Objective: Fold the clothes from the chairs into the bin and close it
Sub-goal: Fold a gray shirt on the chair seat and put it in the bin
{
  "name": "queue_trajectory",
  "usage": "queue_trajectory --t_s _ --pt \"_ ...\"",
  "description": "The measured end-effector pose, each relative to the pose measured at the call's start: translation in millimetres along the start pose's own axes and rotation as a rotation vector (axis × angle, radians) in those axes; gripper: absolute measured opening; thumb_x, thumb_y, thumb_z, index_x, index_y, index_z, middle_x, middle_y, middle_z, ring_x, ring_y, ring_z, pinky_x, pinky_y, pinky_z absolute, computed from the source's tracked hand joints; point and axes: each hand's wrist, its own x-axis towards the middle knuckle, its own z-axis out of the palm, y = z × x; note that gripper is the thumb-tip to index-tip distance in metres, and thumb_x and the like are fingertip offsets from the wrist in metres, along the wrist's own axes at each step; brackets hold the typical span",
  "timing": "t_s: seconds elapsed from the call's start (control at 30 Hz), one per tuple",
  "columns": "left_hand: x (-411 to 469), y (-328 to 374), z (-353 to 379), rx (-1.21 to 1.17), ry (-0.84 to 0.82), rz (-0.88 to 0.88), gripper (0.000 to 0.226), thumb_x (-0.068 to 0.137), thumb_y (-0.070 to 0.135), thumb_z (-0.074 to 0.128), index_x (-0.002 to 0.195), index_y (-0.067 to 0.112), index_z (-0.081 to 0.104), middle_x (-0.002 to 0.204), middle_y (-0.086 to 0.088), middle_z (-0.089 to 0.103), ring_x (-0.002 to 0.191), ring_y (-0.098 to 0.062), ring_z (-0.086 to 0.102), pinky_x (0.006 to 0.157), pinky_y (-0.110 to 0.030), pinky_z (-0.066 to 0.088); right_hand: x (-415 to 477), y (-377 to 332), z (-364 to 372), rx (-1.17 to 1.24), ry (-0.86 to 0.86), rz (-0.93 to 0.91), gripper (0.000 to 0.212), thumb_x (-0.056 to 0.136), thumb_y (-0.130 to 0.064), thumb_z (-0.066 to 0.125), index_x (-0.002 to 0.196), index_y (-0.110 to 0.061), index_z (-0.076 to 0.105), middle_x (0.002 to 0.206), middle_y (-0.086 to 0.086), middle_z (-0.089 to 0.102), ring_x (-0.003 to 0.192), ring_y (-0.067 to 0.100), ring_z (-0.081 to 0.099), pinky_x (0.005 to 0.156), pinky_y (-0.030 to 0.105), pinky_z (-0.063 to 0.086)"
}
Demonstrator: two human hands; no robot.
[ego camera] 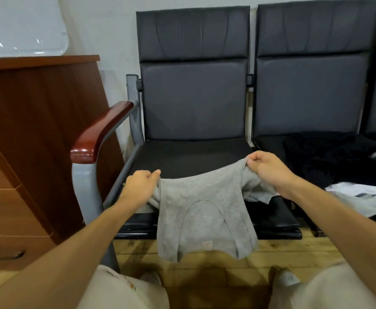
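Grey knit top (201, 210) hangs over the black chair (193, 101) seat's front edge, pinched at one corner by the left hand (139, 186), at the other by the right hand (268, 167).

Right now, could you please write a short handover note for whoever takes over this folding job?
The left hand and the right hand each pinch an upper edge of the grey garment, hanging before the armrest chair.
On the next chair lie black clothes and white clothes, heaped.
The bin is out of view; no folded item shows.
Left: fold the grey garment, then the heap, bin all, close it.
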Motion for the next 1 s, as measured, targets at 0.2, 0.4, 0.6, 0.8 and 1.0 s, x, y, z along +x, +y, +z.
queue_trajectory --t_s 0.2,0.4,0.6,0.8,1.0 --pt "-16 45 -22 -0.192 -0.211 0.087 0.034 0.104 0.031 0.036 0.093 0.009 0.059 0.091 -0.009 0.058 0.083 -0.019 0.052 0.074 -0.033 0.041 -19 -54 -20 0.278 0.078 0.015 0.022 0.090 -0.003 0.056 0.080 -0.015 0.071 0.090 0.001 0.070 0.093 0.017 0.063 0.075 0.026 0.048" --pt "-33 106 -97 -0.121 0.074 0.453 0.030 0.102 0.028 0.043 0.102 0.007 0.064 0.096 -0.005 0.064 0.090 -0.019 0.057 0.075 -0.029 0.038 -30 -119 -58 0.364 0.271 -0.111 0.022 0.086 -0.009 0.059 0.080 -0.021 0.077 0.093 -0.010 0.073 0.099 0.013 0.064 0.094 0.034 0.050" --pt "-39 164 -167 -0.083 0.220 0.610 0.028 0.103 0.028 0.040 0.106 0.011 0.062 0.105 -0.002 0.062 0.098 -0.017 0.055 0.080 -0.025 0.034 -48 -187 -108 0.432 0.404 -0.208 0.031 0.088 -0.005 0.052 0.080 -0.025 0.075 0.095 -0.006 0.072 0.098 0.015 0.063 0.088 0.034 0.053" --pt "-47 197 -211 -0.008 0.365 0.694 0.026 0.103 0.034 0.038 0.101 0.018 0.059 0.094 0.003 0.059 0.084 -0.016 0.052 0.074 -0.028 0.034 -70 -235 -145 0.418 0.514 -0.354 0.049 0.085 0.006 0.037 0.081 -0.028 0.073 0.115 0.000 0.067 0.105 0.014 0.058 0.094 0.029 0.049" --pt "-53 168 -211 0.207 0.440 0.656 0.032 0.105 0.038 0.029 0.105 0.016 0.053 0.082 -0.005 0.059 0.072 -0.025 0.053 0.066 -0.036 0.038 -76 -221 -150 0.203 0.490 -0.246 0.045 0.083 0.001 0.035 0.086 -0.019 0.075 0.098 -0.005 0.066 0.095 0.016 0.057 0.085 0.033 0.050"
